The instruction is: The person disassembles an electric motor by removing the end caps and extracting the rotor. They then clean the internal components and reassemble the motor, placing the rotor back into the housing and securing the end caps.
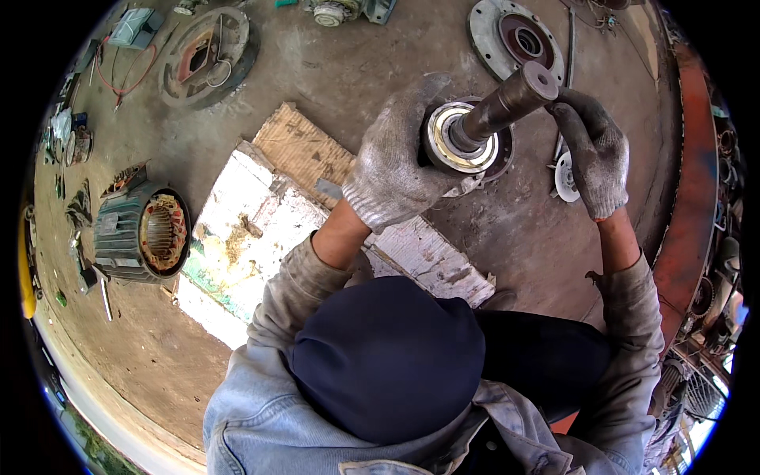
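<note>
A dark steel shaft (503, 109) slants up to the right, with a shiny ball bearing (469, 158) around its lower part. My left hand (398, 162), in a dirty grey work glove, is wrapped round the bearing's left side; part of its grip is hidden under the bearing. My right hand (594, 150), gloved and dark at the fingers, has its bent fingertips at the right edge of the shaft's upper end. Behind the bearing shows a dark round rim (507, 154). Whatever carries the shaft's lower end is hidden.
Dirty white board (245, 206) and brown cardboard (305, 142) lie on the floor. To the left sits a motor housing (142, 233) with copper windings. A flanged cover (518, 39) and a large metal ring (210, 59) lie farther off. A red beam (687, 190) runs along the right.
</note>
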{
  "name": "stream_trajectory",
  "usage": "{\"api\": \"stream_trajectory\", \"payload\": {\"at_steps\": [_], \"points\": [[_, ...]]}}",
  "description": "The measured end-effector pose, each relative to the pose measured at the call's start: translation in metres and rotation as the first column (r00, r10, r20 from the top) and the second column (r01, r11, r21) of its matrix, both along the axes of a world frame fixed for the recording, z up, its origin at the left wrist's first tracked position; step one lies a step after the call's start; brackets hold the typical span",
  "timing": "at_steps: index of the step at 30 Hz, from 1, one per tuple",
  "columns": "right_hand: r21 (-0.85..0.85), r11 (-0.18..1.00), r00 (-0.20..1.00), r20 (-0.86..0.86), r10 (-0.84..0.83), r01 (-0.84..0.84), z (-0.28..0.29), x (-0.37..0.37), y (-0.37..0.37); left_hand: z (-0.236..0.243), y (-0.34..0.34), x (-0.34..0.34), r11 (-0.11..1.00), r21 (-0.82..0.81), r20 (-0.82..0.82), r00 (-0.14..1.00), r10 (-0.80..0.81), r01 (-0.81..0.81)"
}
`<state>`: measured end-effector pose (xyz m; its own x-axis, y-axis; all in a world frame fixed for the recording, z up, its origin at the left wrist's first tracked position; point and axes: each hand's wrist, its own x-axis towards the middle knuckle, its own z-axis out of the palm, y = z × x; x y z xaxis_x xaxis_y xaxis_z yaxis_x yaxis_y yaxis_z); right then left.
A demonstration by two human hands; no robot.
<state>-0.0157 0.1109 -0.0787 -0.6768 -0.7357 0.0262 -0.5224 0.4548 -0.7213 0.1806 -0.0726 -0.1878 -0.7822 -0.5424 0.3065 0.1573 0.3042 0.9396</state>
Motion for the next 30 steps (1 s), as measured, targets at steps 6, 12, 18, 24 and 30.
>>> {"api": "stream_trajectory", "payload": {"at_steps": [6,12,18,24,30], "points": [[0.221,0.887,0.882,-0.160,0.443,-0.406,0.018,0.037,-0.022,0.002,-0.008,-0.007,0.999,0.031,0.023,0.999,-0.023,0.022],[-0.094,0.966,0.880,0.399,0.259,-0.242,0.048,0.024,-0.011,0.003,-0.002,-0.015,0.996,-0.074,-0.070,0.996,-0.061,0.055],[0.111,0.971,0.910,0.386,0.153,-0.210,0.113,0.020,0.006,0.012,0.039,-0.031,0.970,-0.177,-0.060,0.981,-0.182,0.169],[0.842,0.448,0.952,0.290,0.095,-0.301,0.081,0.027,0.056,0.007,0.108,-0.049,0.780,-0.383,0.118,0.864,-0.490,0.495],[0.792,0.482,0.921,0.377,0.094,-0.374,-0.046,-0.002,0.211,-0.035,0.183,-0.077,0.605,-0.390,0.340,0.719,-0.606,0.694]]}}
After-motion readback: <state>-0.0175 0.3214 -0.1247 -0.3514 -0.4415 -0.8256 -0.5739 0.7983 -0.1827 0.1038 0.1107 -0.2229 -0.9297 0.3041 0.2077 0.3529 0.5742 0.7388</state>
